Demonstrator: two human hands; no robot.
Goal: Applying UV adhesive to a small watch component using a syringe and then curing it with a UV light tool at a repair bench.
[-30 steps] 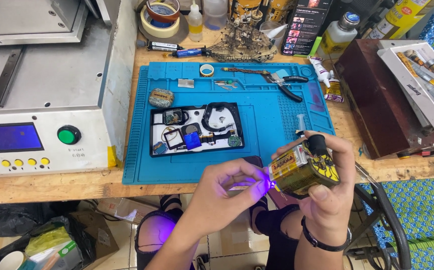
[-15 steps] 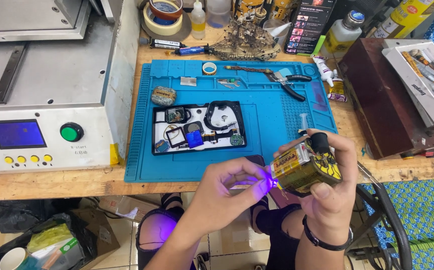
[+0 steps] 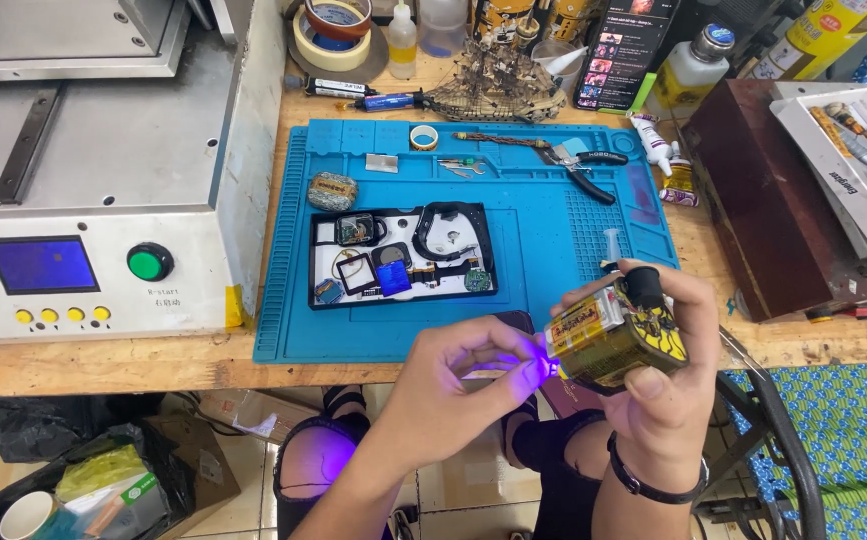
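Violet light glows where our hands meet, below the bench (image 3: 153, 365) edge. Our right hand (image 3: 668, 395) wraps its fingers tight around a yellow-and-black torch (image 3: 613, 335), lamp end turned toward our left hand (image 3: 453, 385), whose fingers pinch shut on something too small to tell — it sits right in the purple beam.

On the blue work mat (image 3: 553, 230) we see a black-rimmed tray (image 3: 403, 255) holding watch parts: a round case, small square pieces, a curved black band, a blue chip. Behind it lie a mottled stone (image 3: 332, 191), a small tape ring (image 3: 423, 137), tweezers and black-handled pliers (image 3: 583, 165).

Left of the mat stands a grey machine (image 3: 103, 180) with a blue screen and a green button (image 3: 149, 262). To the right a dark brown box (image 3: 763, 200) stands close to our torch hand — tubes lie in an open white case (image 3: 853, 150) upon it. Under the bench, a cardboard box (image 3: 123, 480) holds bags and a paper cup.
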